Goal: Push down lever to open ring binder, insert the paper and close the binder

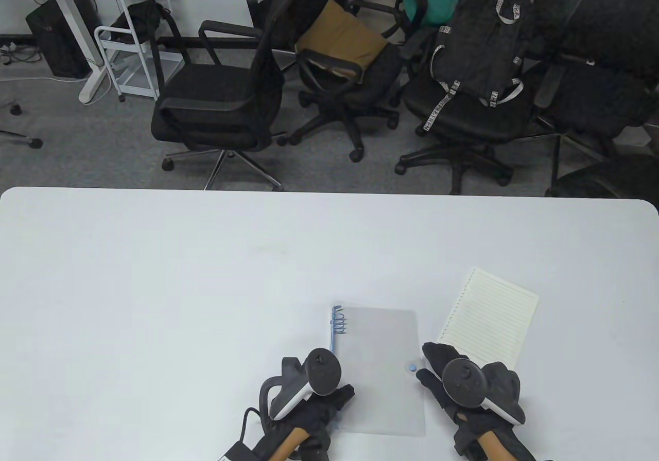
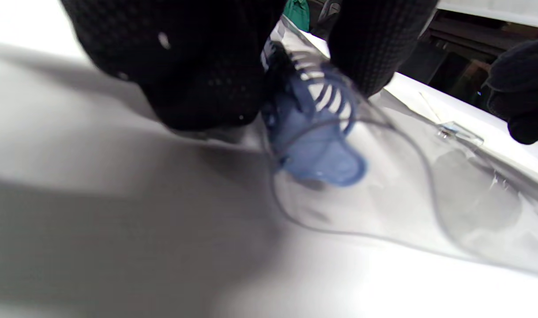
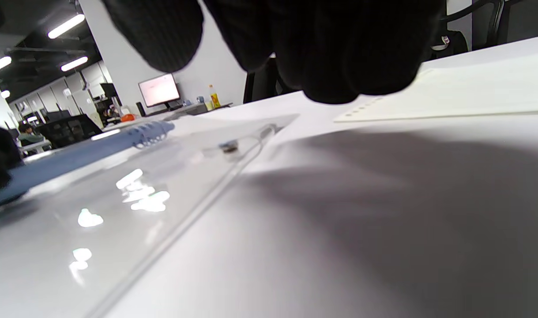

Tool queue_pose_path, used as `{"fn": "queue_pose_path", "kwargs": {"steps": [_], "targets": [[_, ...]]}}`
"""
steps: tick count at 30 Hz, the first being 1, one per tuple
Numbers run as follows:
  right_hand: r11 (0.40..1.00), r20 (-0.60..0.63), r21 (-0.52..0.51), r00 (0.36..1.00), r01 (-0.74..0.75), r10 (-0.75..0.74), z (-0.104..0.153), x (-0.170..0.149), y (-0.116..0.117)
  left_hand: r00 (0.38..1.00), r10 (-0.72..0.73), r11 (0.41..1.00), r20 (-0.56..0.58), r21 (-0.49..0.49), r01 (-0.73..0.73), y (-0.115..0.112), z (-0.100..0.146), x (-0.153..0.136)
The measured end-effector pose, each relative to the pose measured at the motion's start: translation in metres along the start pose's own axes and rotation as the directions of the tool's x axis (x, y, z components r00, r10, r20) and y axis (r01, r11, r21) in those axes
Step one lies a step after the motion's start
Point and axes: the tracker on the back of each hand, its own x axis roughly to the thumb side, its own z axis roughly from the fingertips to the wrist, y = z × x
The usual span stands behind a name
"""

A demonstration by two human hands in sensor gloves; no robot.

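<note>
Paper (image 1: 489, 317) just right of binder (image 1: 378, 368); far table (image 1: 206, 255) open

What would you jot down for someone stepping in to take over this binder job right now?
Left hand: at the near end of the binder's blue ring spine; fingers sit beside the lever, grip not clear.
Right hand: by the binder's right edge, near the small blue clasp; it appears to hold nothing.
Binder: translucent cover lying shut and flat on the white table.
Lined paper: loose on the table, to the right of the binder, punched edge toward it.
Done: apparently nothing yet.
Left: open the cover, press the lever, thread the paper on, close the rings and the binder.
</note>
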Motion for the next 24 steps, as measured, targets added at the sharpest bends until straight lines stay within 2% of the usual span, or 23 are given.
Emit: {"fn": "queue_pose_path", "kwargs": {"steps": [3, 6, 7, 9, 11, 13, 14, 18, 24], "targets": [[0.998, -0.039, 0.014, 0.997, -0.058, 0.059, -0.003, 0.003, 0.004, 1.0, 0.02, 1.0, -0.003, -0.01, -0.02, 0.004, 0.003, -0.002], [0.993, -0.061, 0.054, 0.993, -0.101, 0.104, -0.01, 0.007, 0.011, 0.997, -0.061, 0.997, 0.037, 0.039, 0.06, 0.013, 0.012, -0.001], [0.991, -0.065, 0.072, 0.991, -0.112, 0.117, -0.013, 0.008, 0.013, 0.992, -0.097, 0.994, 0.084, 0.064, 0.092, 0.015, 0.015, 0.0], [0.984, -0.07, 0.095, 0.985, -0.151, 0.158, -0.019, 0.012, 0.016, 0.945, -0.196, 0.98, 0.261, 0.08, 0.181, 0.017, 0.021, 0.002], [0.968, -0.063, 0.113, 0.97, -0.226, 0.233, -0.026, 0.019, 0.015, 0.865, -0.277, 0.957, 0.419, 0.041, 0.286, 0.016, 0.024, 0.006], [0.959, -0.073, 0.137, 0.963, -0.248, 0.26, -0.033, 0.025, 0.016, 0.851, -0.274, 0.937, 0.447, -0.075, 0.341, 0.013, 0.024, 0.009], [0.956, -0.085, 0.151, 0.96, -0.251, 0.265, -0.037, 0.028, 0.017, 0.846, -0.279, 0.928, 0.454, -0.101, 0.36, 0.011, 0.024, 0.011], [0.947, -0.096, 0.146, 0.949, -0.285, 0.3, -0.046, 0.036, 0.02, 0.796, -0.381, 0.887, 0.47, -0.055, 0.458, 0.006, 0.025, 0.016], [0.937, -0.089, 0.109, 0.935, -0.332, 0.342, -0.049, 0.042, 0.023, 0.784, -0.388, 0.893, 0.485, -0.013, 0.45, 0.004, 0.026, 0.019]]}}
